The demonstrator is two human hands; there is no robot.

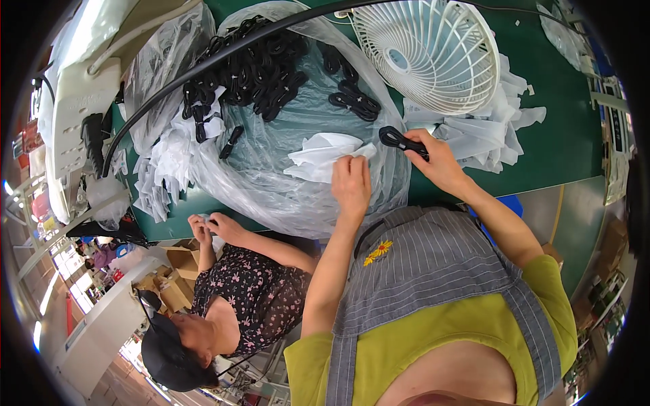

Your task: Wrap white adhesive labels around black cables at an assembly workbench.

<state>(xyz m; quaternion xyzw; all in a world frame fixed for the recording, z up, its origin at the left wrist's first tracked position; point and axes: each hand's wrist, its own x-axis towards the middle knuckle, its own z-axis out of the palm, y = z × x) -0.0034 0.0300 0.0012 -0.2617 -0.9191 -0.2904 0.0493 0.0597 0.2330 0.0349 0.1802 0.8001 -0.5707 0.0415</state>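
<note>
My right hand is closed round one end of a coiled black cable, whose looped part sticks out to the left. Just left of it, my left hand pinches the edge of a thin white bag lying on clear plastic sheeting. Beyond my hands, more bundled black cables rest on the plastic. A big heap of such cables fills its far left part, and a single bundle lies apart from the heap.
A white fan stands at the far right over a pile of white bags. More white bags lie on the left of the green table. A thick black hose arches across. A co-worker in a black cap works at my left.
</note>
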